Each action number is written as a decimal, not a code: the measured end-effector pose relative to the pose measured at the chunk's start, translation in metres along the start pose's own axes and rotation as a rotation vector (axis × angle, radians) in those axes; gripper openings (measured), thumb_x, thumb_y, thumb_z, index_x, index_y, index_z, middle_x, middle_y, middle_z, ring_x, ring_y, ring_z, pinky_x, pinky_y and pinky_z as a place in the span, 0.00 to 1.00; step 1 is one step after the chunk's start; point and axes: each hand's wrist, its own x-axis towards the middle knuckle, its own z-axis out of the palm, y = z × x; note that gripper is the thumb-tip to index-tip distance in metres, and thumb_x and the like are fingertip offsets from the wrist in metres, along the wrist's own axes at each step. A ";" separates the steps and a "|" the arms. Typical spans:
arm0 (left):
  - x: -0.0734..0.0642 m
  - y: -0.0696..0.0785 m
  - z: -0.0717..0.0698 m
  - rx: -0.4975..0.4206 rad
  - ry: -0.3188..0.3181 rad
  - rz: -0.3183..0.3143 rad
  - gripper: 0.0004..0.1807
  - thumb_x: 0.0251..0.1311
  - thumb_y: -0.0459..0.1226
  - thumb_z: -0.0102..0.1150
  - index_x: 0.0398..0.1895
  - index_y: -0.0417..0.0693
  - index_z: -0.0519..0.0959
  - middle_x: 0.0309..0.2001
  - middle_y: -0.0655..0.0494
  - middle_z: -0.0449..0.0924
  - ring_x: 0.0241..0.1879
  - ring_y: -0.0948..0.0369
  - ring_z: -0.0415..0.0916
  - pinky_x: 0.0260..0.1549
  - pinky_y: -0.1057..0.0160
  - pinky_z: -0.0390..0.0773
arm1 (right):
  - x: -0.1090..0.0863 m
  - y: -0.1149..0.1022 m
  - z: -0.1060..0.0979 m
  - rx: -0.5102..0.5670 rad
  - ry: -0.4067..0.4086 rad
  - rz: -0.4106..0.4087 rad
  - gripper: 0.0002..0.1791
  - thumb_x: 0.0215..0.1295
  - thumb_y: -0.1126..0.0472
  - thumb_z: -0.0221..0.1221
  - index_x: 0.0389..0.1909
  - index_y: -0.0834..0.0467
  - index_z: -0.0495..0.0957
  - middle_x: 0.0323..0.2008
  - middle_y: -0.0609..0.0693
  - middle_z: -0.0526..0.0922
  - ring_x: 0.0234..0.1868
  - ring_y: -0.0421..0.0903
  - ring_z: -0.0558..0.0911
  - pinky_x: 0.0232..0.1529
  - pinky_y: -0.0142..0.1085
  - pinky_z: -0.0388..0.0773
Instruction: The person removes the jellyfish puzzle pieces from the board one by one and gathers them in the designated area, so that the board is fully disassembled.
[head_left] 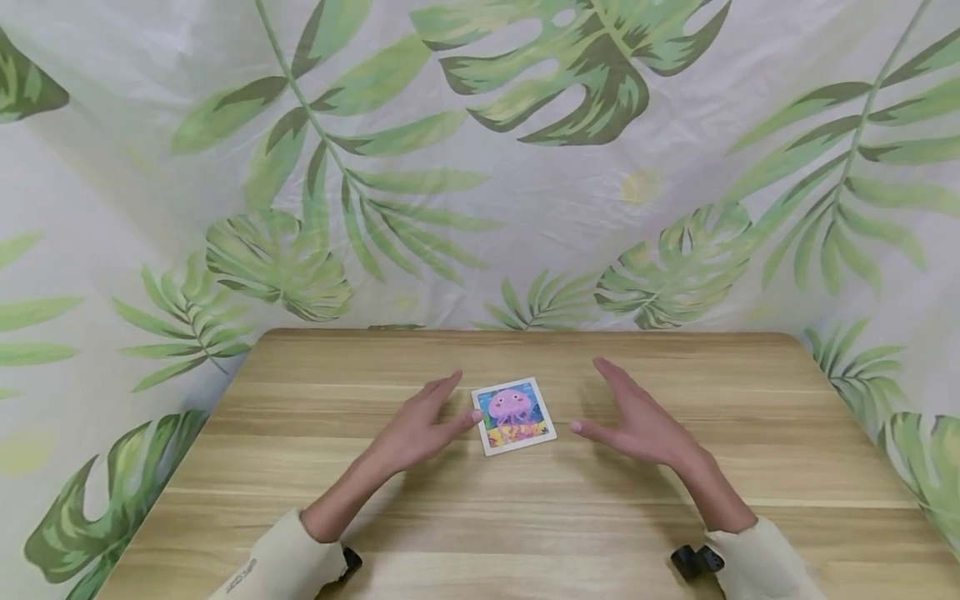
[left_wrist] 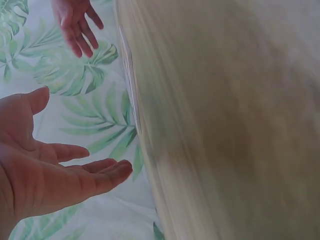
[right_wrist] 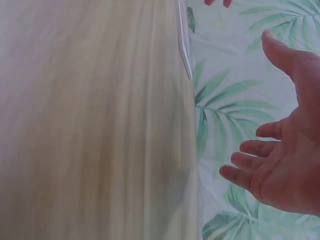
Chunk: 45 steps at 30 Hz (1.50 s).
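Note:
A square picture puzzle (head_left: 514,415) with a white border lies slightly turned on the wooden table, showing a pink jellyfish over yellow coral and blue water. To its left is my left hand (head_left: 423,429), fingers extended and thumb tip overlapping the puzzle's left edge in the head view. My right hand (head_left: 637,421) hovers on the other side, thumb and fingers spread, a short gap from the puzzle. In the left wrist view the left hand (left_wrist: 60,155) holds nothing. The right wrist view likewise has the right hand (right_wrist: 285,145) with an empty palm. The puzzle appears there edge-on, as a thin strip.
The wooden table (head_left: 510,525) has rounded far corners. Behind it hangs a pale cloth (head_left: 540,208) printed with green leaves, which also runs down both sides. Black wrist straps (head_left: 697,562) sit by the cream sleeves (head_left: 761,562).

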 end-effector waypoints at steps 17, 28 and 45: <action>0.008 0.003 0.012 -0.171 -0.029 -0.017 0.39 0.75 0.47 0.65 0.80 0.37 0.67 0.66 0.38 0.81 0.63 0.46 0.83 0.62 0.44 0.84 | 0.033 -0.015 0.021 0.292 -0.080 -0.017 0.37 0.73 0.58 0.68 0.76 0.70 0.68 0.73 0.68 0.75 0.71 0.67 0.79 0.69 0.56 0.80; 0.013 0.007 0.015 -0.138 -0.064 -0.049 0.39 0.72 0.48 0.68 0.78 0.37 0.70 0.56 0.44 0.85 0.52 0.56 0.81 0.53 0.53 0.84 | 0.041 -0.017 0.030 0.338 -0.135 -0.011 0.31 0.74 0.60 0.67 0.72 0.72 0.72 0.66 0.68 0.82 0.64 0.62 0.84 0.64 0.50 0.85; 0.021 0.009 0.015 -0.179 -0.199 0.029 0.39 0.74 0.48 0.65 0.78 0.34 0.68 0.40 0.53 0.80 0.33 0.64 0.71 0.27 0.69 0.68 | 0.034 -0.014 0.030 0.314 -0.198 0.016 0.27 0.73 0.60 0.67 0.69 0.66 0.77 0.60 0.61 0.85 0.57 0.52 0.85 0.57 0.44 0.84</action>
